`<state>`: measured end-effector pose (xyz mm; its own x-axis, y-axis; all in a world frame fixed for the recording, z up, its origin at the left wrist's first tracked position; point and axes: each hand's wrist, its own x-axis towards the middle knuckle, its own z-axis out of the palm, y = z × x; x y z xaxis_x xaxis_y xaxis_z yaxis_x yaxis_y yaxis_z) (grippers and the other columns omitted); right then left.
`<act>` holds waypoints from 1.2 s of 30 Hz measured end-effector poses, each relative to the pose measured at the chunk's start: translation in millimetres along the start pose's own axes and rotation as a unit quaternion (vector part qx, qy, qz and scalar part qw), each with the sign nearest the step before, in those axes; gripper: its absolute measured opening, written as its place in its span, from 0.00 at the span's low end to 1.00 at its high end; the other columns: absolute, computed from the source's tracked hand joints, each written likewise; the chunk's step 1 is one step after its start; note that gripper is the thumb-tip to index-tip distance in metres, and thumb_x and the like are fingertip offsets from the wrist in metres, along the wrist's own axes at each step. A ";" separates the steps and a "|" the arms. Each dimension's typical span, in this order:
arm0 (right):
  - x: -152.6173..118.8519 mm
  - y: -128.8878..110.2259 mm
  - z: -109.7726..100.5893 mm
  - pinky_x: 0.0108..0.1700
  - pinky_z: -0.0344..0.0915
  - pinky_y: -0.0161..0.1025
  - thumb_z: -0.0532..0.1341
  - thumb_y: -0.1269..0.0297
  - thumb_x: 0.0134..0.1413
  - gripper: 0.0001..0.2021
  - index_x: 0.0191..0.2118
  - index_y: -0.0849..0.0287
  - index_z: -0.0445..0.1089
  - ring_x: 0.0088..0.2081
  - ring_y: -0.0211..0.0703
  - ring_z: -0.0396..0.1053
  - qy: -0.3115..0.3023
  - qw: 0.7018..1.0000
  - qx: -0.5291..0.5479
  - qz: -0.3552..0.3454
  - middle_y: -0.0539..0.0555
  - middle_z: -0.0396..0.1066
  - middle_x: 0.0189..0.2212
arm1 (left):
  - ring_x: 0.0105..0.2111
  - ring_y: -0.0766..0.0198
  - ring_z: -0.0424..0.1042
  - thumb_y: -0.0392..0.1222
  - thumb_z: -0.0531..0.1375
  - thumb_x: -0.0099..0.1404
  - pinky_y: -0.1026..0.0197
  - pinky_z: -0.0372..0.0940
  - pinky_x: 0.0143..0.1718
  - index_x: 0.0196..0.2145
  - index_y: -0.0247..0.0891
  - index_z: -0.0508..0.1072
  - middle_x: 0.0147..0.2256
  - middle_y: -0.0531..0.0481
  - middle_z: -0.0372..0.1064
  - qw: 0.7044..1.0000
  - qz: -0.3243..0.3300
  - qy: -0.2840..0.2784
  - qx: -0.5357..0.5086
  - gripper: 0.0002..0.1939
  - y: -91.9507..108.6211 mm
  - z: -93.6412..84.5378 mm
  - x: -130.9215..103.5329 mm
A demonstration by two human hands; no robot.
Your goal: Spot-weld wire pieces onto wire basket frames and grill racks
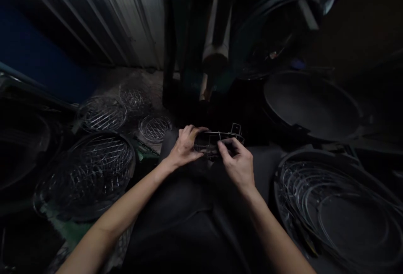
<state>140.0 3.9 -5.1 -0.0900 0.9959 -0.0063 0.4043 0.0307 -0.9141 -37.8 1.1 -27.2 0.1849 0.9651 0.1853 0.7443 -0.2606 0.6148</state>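
Note:
A round wire frame [210,134] with a small rectangular wire loop at its far right side is held between my two hands, above my dark-clothed lap. My left hand [185,144] grips its left side, thumb below and fingers over the upper rim. At the right side, my right hand [236,158] is closed, thumb and forefinger pinched together at a thin upright wire of the frame. The lower part of the frame is dim and partly hidden by my fingers.
Round wire grates fill a dark basin [134,160] at the left, with more grates [102,113] on the floor behind. Another basin [278,181] at the right holds wire rings [315,194]. A machine with a vertical shaft [216,51] stands ahead, beside a large round pan [311,102].

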 end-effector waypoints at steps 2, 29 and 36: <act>10.7 -10.0 5.6 0.31 0.63 0.33 0.57 0.55 0.55 0.11 0.30 0.58 0.68 0.27 0.39 0.68 0.004 0.999 -0.021 -0.033 0.49 0.70 0.25 | 0.45 0.54 0.64 0.42 0.65 0.51 0.54 0.56 0.46 0.52 0.41 0.61 0.43 0.47 0.64 1.000 -0.003 0.031 0.005 0.31 -4.1 -6.7 5.8; 71.5 -11.2 32.3 0.28 0.59 0.32 0.57 0.59 0.57 0.09 0.30 0.59 0.66 0.24 0.34 0.61 0.017 0.983 -0.032 -0.180 0.47 0.64 0.23 | 0.40 0.56 0.63 0.41 0.64 0.52 0.54 0.54 0.43 0.53 0.38 0.60 0.40 0.46 0.63 0.986 0.065 0.149 0.027 0.31 -52.6 -11.8 49.1; 77.0 -13.2 32.2 0.27 0.58 0.32 0.57 0.60 0.57 0.09 0.30 0.59 0.66 0.23 0.34 0.60 0.019 0.980 -0.034 -0.194 0.47 0.64 0.22 | 0.40 0.56 0.63 0.42 0.63 0.54 0.54 0.54 0.43 0.52 0.38 0.61 0.39 0.47 0.64 0.985 0.060 0.160 0.028 0.29 -51.6 -12.8 55.6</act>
<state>98.5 77.5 -6.6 -0.2148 0.9107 0.3528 0.4064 0.4118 -0.8156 -74.2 67.9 -38.8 0.0677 0.8681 0.4917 0.7650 -0.3616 0.5329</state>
